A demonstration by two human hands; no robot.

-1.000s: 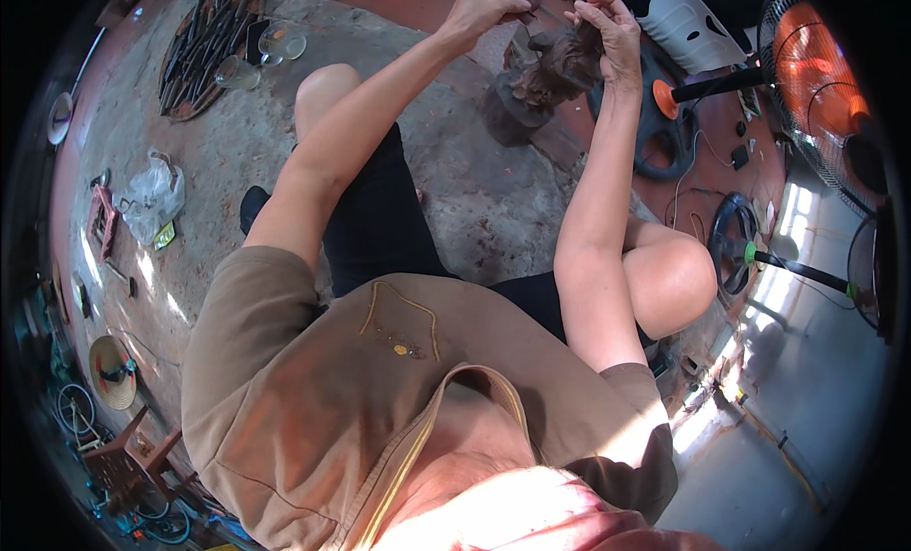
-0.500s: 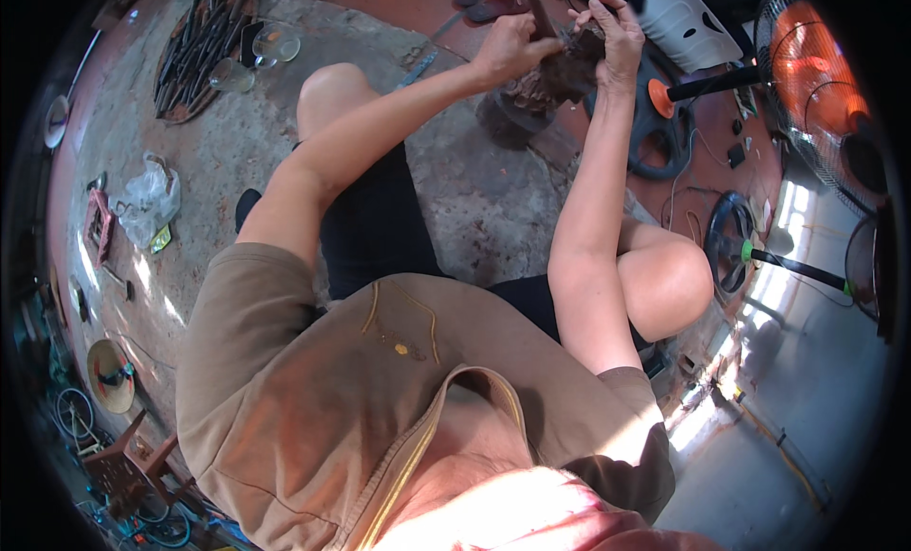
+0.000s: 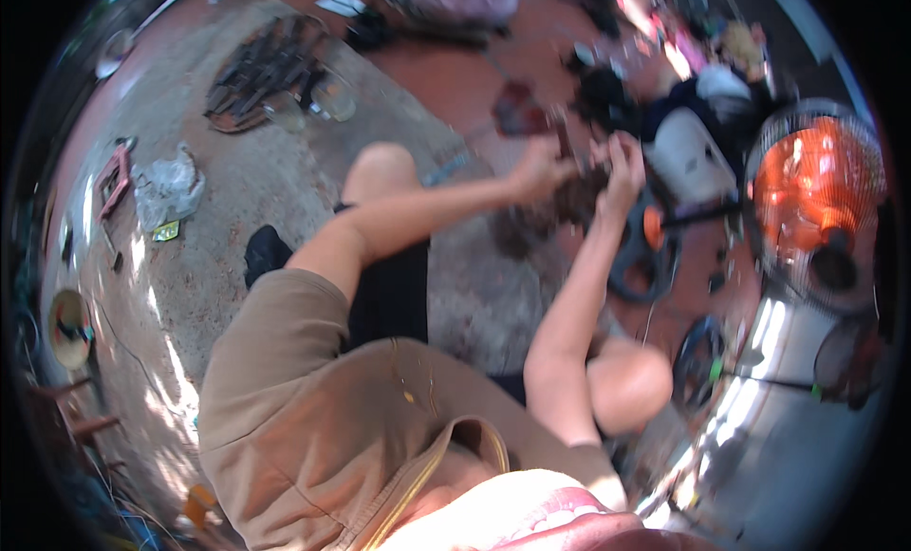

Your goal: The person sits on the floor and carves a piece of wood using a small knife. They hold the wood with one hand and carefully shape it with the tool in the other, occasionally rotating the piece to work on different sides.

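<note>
Both hands are out in front of my knees at a dark brown, rough, carved-looking piece [image 3: 579, 198], blurred by motion. My left hand [image 3: 543, 171] is closed around a brown stick-like part [image 3: 561, 131] that rises above the fist; whether it belongs to the carved piece or is separate, I cannot tell. On the right side of the piece, my right hand [image 3: 622, 176] has its fingers drawn together in a pinch. What sits between those fingers is too small and smeared to name. The lower end of the piece blends into shadow over the grey floor slab.
Many dark, slim bar-like tools [image 3: 270, 67] fill a round tray [image 3: 223, 124] at far left, beside a clear glass [image 3: 336, 99]. A clear plastic bag [image 3: 171, 192] lies left. An orange-bladed fan [image 3: 816, 186] and its round base [image 3: 641, 266] stand right, near a white slotted plastic object [image 3: 691, 152].
The view has tilted upward, so hands and piece appear lower and more of the far floor shows. My hands keep much the same hold on either side of the piece.
</note>
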